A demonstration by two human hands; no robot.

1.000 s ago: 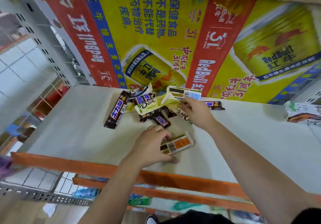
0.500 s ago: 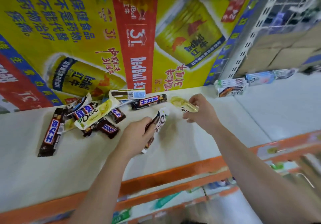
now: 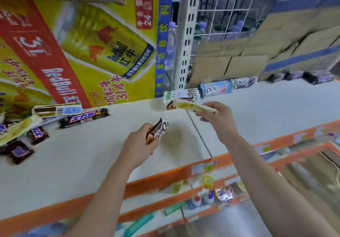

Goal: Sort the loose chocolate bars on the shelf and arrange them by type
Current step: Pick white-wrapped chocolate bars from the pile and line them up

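My left hand (image 3: 139,144) grips a white-and-brown Dove bar (image 3: 158,129) above the middle of the white shelf (image 3: 82,154). My right hand (image 3: 219,117) pinches a pale yellow Dove bar (image 3: 191,106) and holds it over a stack of white bars (image 3: 181,97) at the back of the shelf. A loose pile lies at the far left: a long Snickers bar (image 3: 83,118), a white boxed bar (image 3: 57,109), small dark Snickers (image 3: 37,134) and a yellow Dove bar (image 3: 16,129).
Sorted stacks stand along the back right: blue Dove bars (image 3: 216,88), purple Dove bars (image 3: 242,82), dark bars (image 3: 320,76). A Red Bull carton (image 3: 73,52) backs the shelf on the left. A white upright post (image 3: 185,40) and an orange front rail (image 3: 165,176) border the shelf.
The view has swung right. Both hands have carried their Dove bars rightward, away from the pile; the yellow bar now hovers at the white stack.
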